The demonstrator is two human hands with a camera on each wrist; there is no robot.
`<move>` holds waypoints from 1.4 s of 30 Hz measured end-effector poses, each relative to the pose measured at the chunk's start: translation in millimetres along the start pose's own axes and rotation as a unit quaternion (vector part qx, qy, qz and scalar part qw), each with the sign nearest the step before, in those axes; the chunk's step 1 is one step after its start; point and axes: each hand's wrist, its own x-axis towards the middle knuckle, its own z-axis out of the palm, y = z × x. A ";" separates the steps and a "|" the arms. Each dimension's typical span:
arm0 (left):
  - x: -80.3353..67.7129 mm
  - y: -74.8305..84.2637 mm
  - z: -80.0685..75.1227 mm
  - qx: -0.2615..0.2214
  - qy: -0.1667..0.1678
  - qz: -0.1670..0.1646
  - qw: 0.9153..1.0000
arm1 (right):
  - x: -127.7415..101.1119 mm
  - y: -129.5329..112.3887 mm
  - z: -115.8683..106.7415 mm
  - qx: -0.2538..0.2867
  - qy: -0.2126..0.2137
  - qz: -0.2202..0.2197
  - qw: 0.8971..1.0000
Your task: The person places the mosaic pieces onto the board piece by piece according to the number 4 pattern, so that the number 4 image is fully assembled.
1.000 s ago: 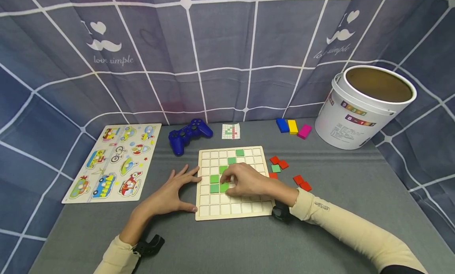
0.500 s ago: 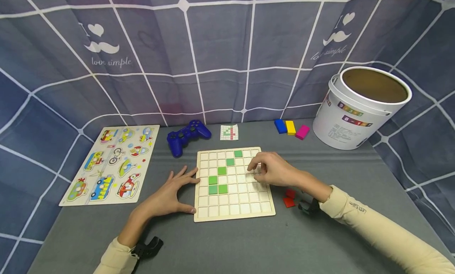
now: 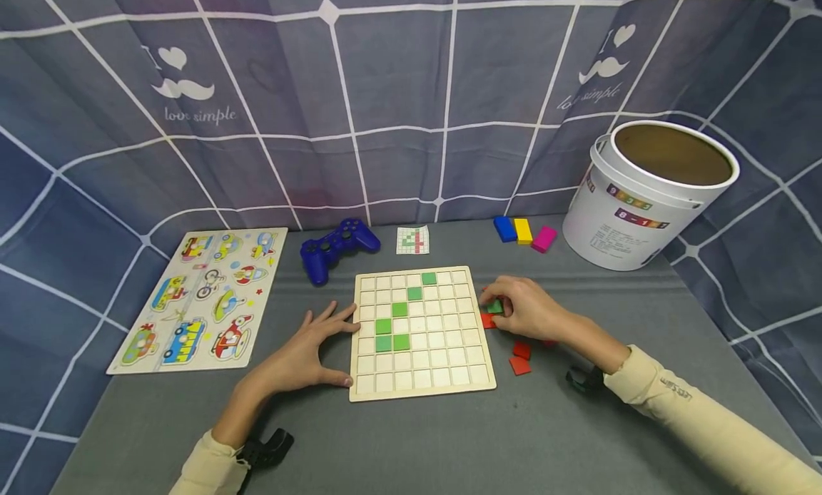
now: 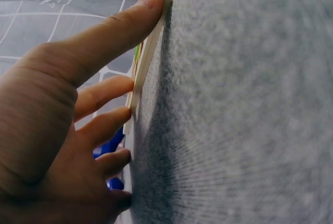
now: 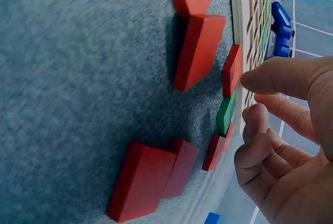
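Observation:
A wooden grid board [image 3: 424, 377] lies in front of the person, with several green tiles [image 3: 401, 342] set in its squares. Along its left edge the left hand [image 3: 307, 352] rests with fingers spread; in the left wrist view the thumb and fingertips [image 4: 152, 1] touch the board's side. Just off the right edge, the right hand [image 3: 529, 309] is over a loose green tile [image 3: 494, 307] and a red tile [image 3: 489, 321], thumb and bent fingers apart. The right wrist view shows the green tile [image 5: 226, 115] lying on the table among red ones, beyond the thumb.
Two red tiles [image 3: 521, 366] lie nearer the person; more are partly behind the right hand. Behind the board are a small pattern card [image 3: 412, 240], a blue game controller [image 3: 340, 249] and coloured blocks [image 3: 523, 231]. A picture puzzle board [image 3: 199, 299] lies left, a white bucket [image 3: 636, 202] back right.
The right hand has moved right, from over the green tiles in the board to the loose tiles beside it. The left hand stays at the board's edge. The view has shifted slightly.

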 end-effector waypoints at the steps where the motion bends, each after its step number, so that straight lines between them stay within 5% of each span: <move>1: 0.1 0.2 0.0 -0.001 0.000 0.001 1.000 | -0.7 1.0 0.0 -0.001 0.002 -0.001 1.000; 42: -0.1 1.4 0.7 0.004 0.000 -0.004 1.000 | -4.1 13.4 1.9 -0.054 0.005 0.018 0.998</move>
